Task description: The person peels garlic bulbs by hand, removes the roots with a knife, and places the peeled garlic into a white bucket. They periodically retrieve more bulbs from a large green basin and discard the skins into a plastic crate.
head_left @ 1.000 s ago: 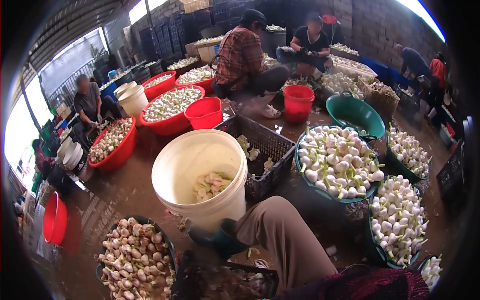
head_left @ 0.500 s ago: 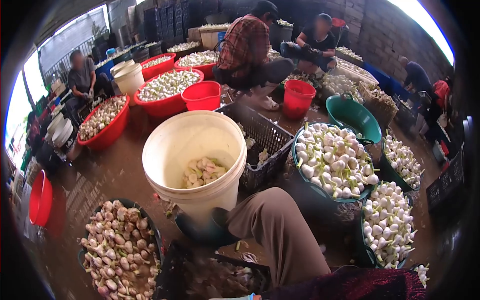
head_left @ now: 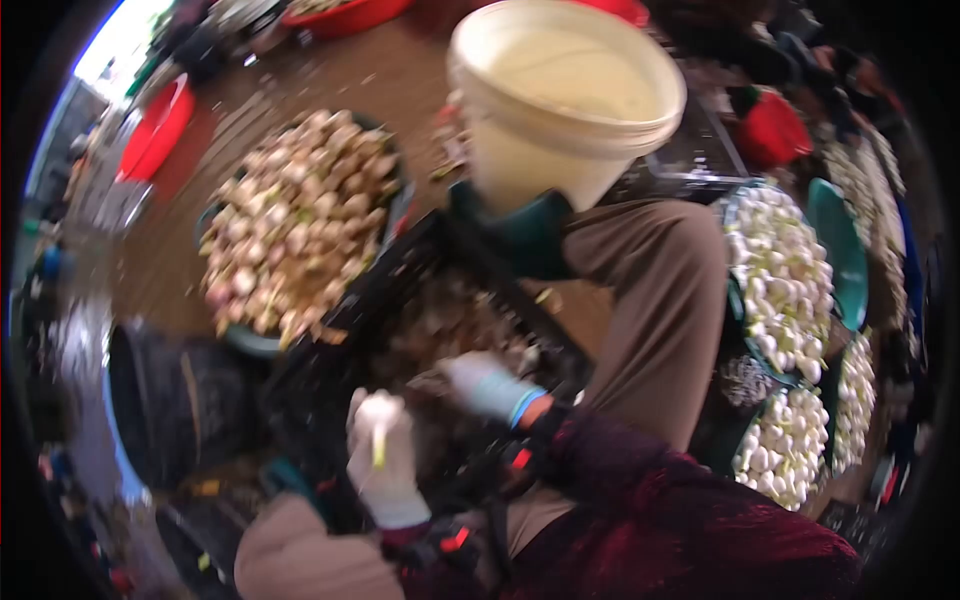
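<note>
My left hand (head_left: pixel 385 470), in a pale glove, is closed around a white garlic bulb (head_left: pixel 380 408) whose short green stem points toward me. Just right of it, my right hand (head_left: pixel 488 386) wears a pale glove with a blue cuff. Its fingers are drawn together and blurred; what they hold, if anything, I cannot make out. Both hands are over a black plastic crate (head_left: pixel 545 325), with a layer of loose brownish skins (head_left: pixel 440 320) inside. Left of the crate, a tub is heaped with untrimmed garlic (head_left: pixel 300 210), brownish and pinkish.
A cream bucket (head_left: pixel 570 130) stands beyond my bent knee (head_left: pixel 660 300) and dark boot (head_left: pixel 525 235). Cleaned white garlic (head_left: pixel 775 280) fills tubs on the right. A black bucket (head_left: pixel 180 400) is at left, a red basin (head_left: pixel 157 130) farther off.
My view has swung down and left, away from the other people and red tubs. Both gloved hands and the held garlic bulb have come into sight over the crate.
</note>
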A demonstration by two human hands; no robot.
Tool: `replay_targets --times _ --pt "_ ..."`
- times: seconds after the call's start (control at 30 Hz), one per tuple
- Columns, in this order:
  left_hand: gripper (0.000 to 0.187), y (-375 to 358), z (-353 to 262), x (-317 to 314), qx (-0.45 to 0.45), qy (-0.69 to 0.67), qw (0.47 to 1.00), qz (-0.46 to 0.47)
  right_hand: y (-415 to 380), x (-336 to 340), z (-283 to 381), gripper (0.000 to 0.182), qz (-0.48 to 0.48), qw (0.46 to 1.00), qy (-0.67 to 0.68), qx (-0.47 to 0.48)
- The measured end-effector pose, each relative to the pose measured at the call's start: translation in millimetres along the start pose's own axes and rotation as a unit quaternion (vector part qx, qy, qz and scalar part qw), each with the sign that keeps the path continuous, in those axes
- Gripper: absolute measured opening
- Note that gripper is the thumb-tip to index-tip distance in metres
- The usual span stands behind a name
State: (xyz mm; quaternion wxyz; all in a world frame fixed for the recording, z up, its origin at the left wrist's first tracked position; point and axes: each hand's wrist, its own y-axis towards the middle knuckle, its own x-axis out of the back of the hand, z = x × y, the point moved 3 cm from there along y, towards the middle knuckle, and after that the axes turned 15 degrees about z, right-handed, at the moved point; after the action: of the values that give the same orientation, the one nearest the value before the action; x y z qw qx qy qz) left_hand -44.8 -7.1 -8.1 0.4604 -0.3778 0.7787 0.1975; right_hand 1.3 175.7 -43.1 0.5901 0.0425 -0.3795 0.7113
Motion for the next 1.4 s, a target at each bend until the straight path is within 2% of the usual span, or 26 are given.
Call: replay_targets --times 0.03,0.1,0.13,0.17,0.2,0.23,0.27,0.37,0.5,0.57,0.63,0.67,0.7,0.73,0.77,0.83,0.9,0.93,0.97,1.03,1.2,1.23,1.3,1.33,1.37,1.4 --pt "0.043 1.8 1.3 -9.3 -0.02 0.014 1.0 0.012 -1.2 -4.9 -0.7 0.026 0.077 0.99 -0.102 -0.056" --pt "0.044 1.2 1.4 -12.1 -0.034 0.046 0.998 -0.005 -13.8 4.3 6.5 0.025 -0.076 0.992 -0.101 0.005" --pt "0.044 1.1 2.4 -15.3 -0.038 0.063 0.997 -0.027 -16.6 12.4 16.5 0.026 -0.153 0.983 -0.059 0.086" --pt "0.042 1.3 4.1 -22.6 -0.043 0.101 0.992 -0.058 -18.7 13.9 22.8 0.026 -0.15 0.983 -0.058 0.089" --pt "0.04 2.1 5.9 -20.9 -0.046 0.113 0.99 -0.065 -19.0 13.7 26.4 0.033 -0.086 0.985 0.102 0.108" --pt "0.039 3.8 7.9 -18.4 -0.049 0.125 0.988 -0.071 -23.8 19.1 38.6 0.04 -0.02 0.958 0.259 0.123" --pt "0.039 5.1 10.7 -16.6 -0.047 0.127 0.988 -0.073 -32.6 23.6 52.5 0.045 0.039 0.936 0.343 0.061" --pt "0.037 5.3 14.6 -8.4 -0.039 0.178 0.978 -0.107 -23.5 14.5 53.7 0.03 -0.096 0.963 0.209 0.14" --pt "0.032 9.6 19.1 -16.6 -0.024 0.153 0.978 -0.141 -20.4 5.3 53.1 0.025 -0.091 0.97 0.194 0.114" --pt "0.031 9.8 23.1 -14.5 -0.014 0.127 0.98 -0.152 -17.8 4.2 51.9 0.028 -0.144 0.973 0.143 0.105" --pt "0.038 10.1 24.6 -12.9 -0.006 0.126 0.981 -0.15 -11.6 2.8 46.3 0.028 -0.153 0.975 0.125 0.097" --pt "0.041 11.1 24.0 -14.1 0.007 0.134 0.98 -0.147 -12.9 6.7 44.5 0.027 -0.07 0.942 0.32 0.073" --pt "0.045 11.3 22.5 -16.4 0.02 0.142 0.979 -0.144 -15.7 9.6 45.5 0.026 0.017 0.865 0.499 0.046" --pt "0.05 11.9 20.1 -26.7 0.058 0.171 0.97 -0.161 -19.1 17.4 46.2 0.025 0.061 0.855 0.515 0.005" --pt "0.05 11.3 20.2 -23.9 0.058 0.17 0.97 -0.163 -18.7 15.0 41.5 0.023 0.082 0.829 0.553 0.017" --pt "0.049 9.3 19.3 -17.5 0.03 0.157 0.974 -0.159 -20.3 12.9 38.6 0.024 0.088 0.825 0.554 0.059" --pt "0.047 9.8 17.9 -15.6 0.015 0.136 0.975 -0.174 -18.8 9.0 38.2 0.028 -0.016 0.923 0.353 0.153" --pt "0.047 10.4 17.9 -15.2 0.028 0.191 0.964 -0.185 -19.7 10.3 41.1 0.029 -0.04 0.963 0.236 0.121" --pt "0.047 10.7 19.1 -14.4 0.042 0.245 0.949 -0.195 -20.9 9.9 45.5 0.024 -0.091 0.976 0.141 0.137" --pt "0.047 7.9 24.2 -13.2 0.036 0.27 0.942 -0.194 -20.5 -1.0 50.1 0.019 -0.145 0.976 0.09 0.134" --pt "0.053 12.3 31.3 -12.8 0.031 0.257 0.947 -0.192 -9.8 4.4 48.0 0.02 -0.14 0.971 0.176 0.083" --pt "0.054 13.4 31.8 -13.5 0.038 0.242 0.951 -0.189 -5.2 6.3 45.0 0.021 -0.129 0.952 0.263 0.087" --pt "0.056 13.5 30.1 -17.6 0.046 0.219 0.959 -0.176 -4.9 5.7 36.5 0.026 -0.006 0.877 0.481 0.006" --pt "0.055 13.6 29.6 -17.8 0.05 0.192 0.964 -0.174 -1.7 0.7 31.4 0.029 0.016 0.848 0.53 0.005" --pt "0.055 13.0 29.7 -17.3 0.054 0.165 0.969 -0.173 -1.6 -2.8 28.0 0.029 0.019 0.847 0.531 0.004" --pt "0.053 12.6 29.3 -16.2 0.04 0.173 0.967 -0.185 -3.0 -2.2 27.9 0.029 -0.01 0.889 0.454 0.051"
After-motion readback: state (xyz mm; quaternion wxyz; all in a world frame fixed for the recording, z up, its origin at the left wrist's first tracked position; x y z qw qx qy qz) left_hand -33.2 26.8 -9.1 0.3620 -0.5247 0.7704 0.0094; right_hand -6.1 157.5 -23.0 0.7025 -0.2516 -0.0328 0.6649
